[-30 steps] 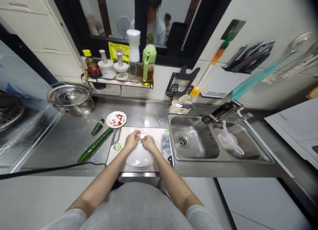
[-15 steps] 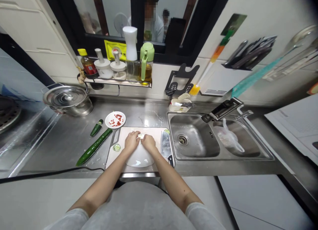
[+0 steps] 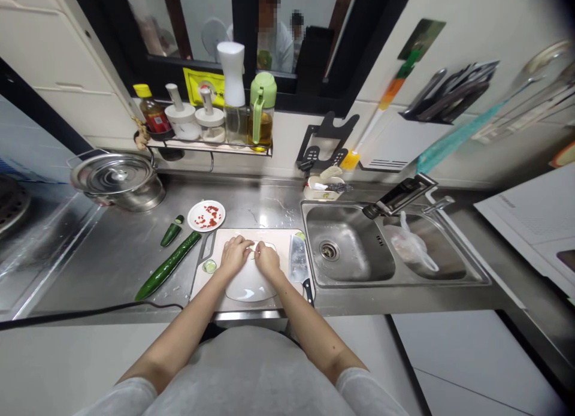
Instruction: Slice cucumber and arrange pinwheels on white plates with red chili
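Observation:
On the far part of a white plate (image 3: 250,285), my left hand (image 3: 234,255) and my right hand (image 3: 268,260) work close together. Their fingertips are closed around a small pale-green cucumber slice (image 3: 252,255), mostly covered by the fingers. The plate rests on a light cutting board (image 3: 284,241). Left of my left hand lie a few cucumber slices (image 3: 209,266) on the board. A knife (image 3: 297,259) with a black handle lies along the board's right side, its blade wet. Near the board's upper right corner sits another cucumber piece (image 3: 300,237).
Left of the board lie a long cucumber (image 3: 168,267) and a shorter cut cucumber (image 3: 171,233). Beyond is a small white plate (image 3: 194,217) of red bits. A lidded steel pot (image 3: 123,182) stands far left, a double sink (image 3: 359,282) right. Condiment bottles line a shelf (image 3: 202,145).
My right hand has turned slightly, and its fingers have drawn in at the slice. My left hand's fingers have shifted a little. The whole view has moved slightly; the surrounding items stay put.

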`<state>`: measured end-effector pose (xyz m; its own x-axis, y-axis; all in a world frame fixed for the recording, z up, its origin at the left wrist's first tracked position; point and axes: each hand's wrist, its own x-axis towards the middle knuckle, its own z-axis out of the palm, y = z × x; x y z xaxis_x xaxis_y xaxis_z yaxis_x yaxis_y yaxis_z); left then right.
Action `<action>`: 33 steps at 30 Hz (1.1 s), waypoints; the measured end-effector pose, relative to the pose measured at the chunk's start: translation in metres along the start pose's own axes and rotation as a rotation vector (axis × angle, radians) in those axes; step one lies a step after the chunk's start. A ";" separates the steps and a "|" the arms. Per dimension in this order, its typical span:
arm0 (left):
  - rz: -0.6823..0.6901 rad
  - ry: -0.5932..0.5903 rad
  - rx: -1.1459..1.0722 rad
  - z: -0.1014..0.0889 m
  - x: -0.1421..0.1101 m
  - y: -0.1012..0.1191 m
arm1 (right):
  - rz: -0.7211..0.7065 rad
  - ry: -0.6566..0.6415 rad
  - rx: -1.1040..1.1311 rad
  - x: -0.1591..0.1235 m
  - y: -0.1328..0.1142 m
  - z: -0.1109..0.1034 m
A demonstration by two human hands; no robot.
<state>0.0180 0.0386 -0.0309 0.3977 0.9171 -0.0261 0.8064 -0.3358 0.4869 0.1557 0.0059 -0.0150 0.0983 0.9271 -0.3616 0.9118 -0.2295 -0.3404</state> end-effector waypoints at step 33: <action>-0.033 0.073 0.077 0.013 -0.010 0.007 | -0.127 0.063 -0.252 -0.018 -0.002 0.017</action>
<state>0.0253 0.0245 -0.0392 0.3393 0.9404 0.0241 0.8511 -0.3177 0.4180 0.1456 -0.0151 -0.0232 -0.0062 0.9620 -0.2729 0.9879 -0.0363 -0.1505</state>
